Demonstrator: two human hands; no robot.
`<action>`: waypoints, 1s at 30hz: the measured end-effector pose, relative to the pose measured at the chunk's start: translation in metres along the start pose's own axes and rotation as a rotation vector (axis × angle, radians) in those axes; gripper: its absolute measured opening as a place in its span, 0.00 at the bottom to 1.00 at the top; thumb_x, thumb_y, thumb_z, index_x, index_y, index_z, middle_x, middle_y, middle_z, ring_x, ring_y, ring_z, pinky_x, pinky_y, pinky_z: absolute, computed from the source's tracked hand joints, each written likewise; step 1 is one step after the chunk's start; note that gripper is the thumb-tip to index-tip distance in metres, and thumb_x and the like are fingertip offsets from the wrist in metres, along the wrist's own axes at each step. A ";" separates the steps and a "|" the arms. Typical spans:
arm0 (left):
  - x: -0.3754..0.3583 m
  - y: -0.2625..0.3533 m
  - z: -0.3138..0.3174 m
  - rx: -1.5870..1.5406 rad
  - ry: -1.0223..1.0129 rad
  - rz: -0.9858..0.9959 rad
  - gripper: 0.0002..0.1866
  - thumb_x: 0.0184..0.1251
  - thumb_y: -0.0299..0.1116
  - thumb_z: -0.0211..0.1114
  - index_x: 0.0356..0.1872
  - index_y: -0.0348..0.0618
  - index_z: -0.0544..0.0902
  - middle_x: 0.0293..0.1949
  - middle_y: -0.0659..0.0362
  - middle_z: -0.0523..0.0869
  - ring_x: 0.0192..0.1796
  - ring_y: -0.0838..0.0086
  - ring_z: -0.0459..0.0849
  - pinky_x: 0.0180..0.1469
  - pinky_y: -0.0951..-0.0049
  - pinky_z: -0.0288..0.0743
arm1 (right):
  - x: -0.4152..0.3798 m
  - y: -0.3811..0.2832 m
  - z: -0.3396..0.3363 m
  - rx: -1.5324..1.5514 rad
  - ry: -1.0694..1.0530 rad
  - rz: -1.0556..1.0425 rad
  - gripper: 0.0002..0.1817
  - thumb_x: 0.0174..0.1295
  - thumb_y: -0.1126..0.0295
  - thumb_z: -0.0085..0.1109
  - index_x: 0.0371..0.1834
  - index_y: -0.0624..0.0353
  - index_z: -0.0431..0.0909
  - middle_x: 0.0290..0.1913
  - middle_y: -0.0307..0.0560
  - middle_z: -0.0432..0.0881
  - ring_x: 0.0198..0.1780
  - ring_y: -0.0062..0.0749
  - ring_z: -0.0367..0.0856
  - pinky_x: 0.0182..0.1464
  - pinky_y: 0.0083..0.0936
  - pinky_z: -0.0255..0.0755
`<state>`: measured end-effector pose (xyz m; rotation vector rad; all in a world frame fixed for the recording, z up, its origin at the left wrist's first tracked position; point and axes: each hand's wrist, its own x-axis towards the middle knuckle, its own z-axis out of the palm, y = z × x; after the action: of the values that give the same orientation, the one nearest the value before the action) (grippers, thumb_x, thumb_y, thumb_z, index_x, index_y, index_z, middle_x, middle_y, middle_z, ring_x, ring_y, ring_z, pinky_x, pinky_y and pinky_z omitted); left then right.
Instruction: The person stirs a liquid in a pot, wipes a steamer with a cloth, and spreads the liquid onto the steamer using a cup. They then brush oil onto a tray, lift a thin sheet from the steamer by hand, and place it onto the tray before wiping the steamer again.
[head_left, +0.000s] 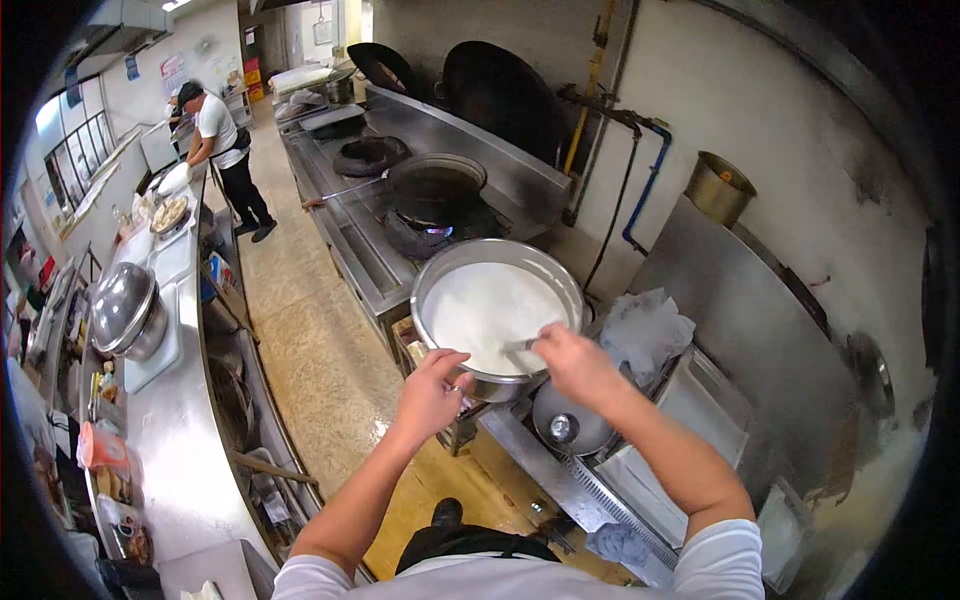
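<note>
A large steel pot (573, 278) stands in front of me, filled with a smooth white liquid (490, 305). My right hand (578, 368) is closed around the handle of a metal utensil (520, 345) over the near right side of the pot. The utensil's far end is under the white surface, so its kind is hidden. At the near left rim, my left hand (432, 393) has its fingers curled against the pot, with the thumb lower down. A bit of pale cloth-like material shows by that thumb.
Beyond the pot is a range with a wok (437, 188) and a lit burner (437, 231). A metal lid (572, 420) and plastic bag (648, 325) lie to the right. Left runs a steel counter (190, 420) with a domed bowl (125, 300); another person (222, 140) works there.
</note>
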<state>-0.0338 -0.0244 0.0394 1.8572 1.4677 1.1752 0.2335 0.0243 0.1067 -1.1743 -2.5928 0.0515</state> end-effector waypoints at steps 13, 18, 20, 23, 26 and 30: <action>0.013 -0.050 0.029 0.094 0.026 0.090 0.16 0.71 0.48 0.70 0.46 0.47 0.92 0.52 0.57 0.88 0.46 0.56 0.91 0.48 0.57 0.85 | 0.050 -0.023 -0.012 -0.590 -0.533 0.196 0.10 0.64 0.69 0.60 0.37 0.56 0.92 0.37 0.53 0.92 0.41 0.45 0.93 0.43 0.40 0.86; 0.013 -0.049 0.029 0.102 0.051 0.071 0.15 0.69 0.45 0.73 0.45 0.46 0.91 0.49 0.56 0.89 0.45 0.57 0.91 0.47 0.58 0.84 | 0.044 -0.061 -0.053 -0.555 -0.707 0.154 0.09 0.62 0.72 0.61 0.38 0.55 0.92 0.38 0.53 0.92 0.44 0.44 0.93 0.43 0.39 0.86; 0.012 -0.051 0.034 0.082 0.080 0.077 0.14 0.68 0.44 0.73 0.44 0.46 0.91 0.49 0.57 0.89 0.45 0.57 0.90 0.45 0.58 0.84 | 0.051 -0.076 -0.080 -0.570 -0.797 0.157 0.09 0.60 0.72 0.62 0.39 0.56 0.92 0.39 0.54 0.92 0.44 0.45 0.93 0.44 0.40 0.86; 0.012 -0.055 0.040 0.073 0.115 0.098 0.12 0.67 0.43 0.74 0.44 0.47 0.91 0.49 0.59 0.88 0.43 0.57 0.90 0.43 0.58 0.84 | 0.051 -0.070 -0.089 -0.519 -0.828 0.197 0.09 0.58 0.72 0.64 0.39 0.58 0.91 0.41 0.57 0.91 0.45 0.46 0.93 0.46 0.42 0.86; 0.012 -0.054 0.043 0.063 0.103 0.085 0.12 0.67 0.41 0.74 0.45 0.47 0.91 0.49 0.59 0.88 0.44 0.57 0.90 0.43 0.58 0.84 | 0.039 -0.058 -0.066 -0.396 -0.787 0.196 0.11 0.59 0.73 0.63 0.42 0.61 0.90 0.42 0.59 0.90 0.43 0.48 0.93 0.45 0.43 0.87; 0.010 -0.049 0.041 0.067 0.104 0.063 0.13 0.67 0.40 0.73 0.46 0.46 0.90 0.49 0.58 0.87 0.44 0.57 0.90 0.44 0.58 0.84 | 0.002 -0.054 0.001 -0.377 -0.413 0.171 0.21 0.61 0.70 0.62 0.57 0.66 0.83 0.43 0.60 0.87 0.38 0.52 0.92 0.38 0.43 0.87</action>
<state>-0.0243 0.0049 -0.0175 1.9254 1.5317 1.2851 0.1926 -0.0103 0.1143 -1.6706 -2.9349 -0.1867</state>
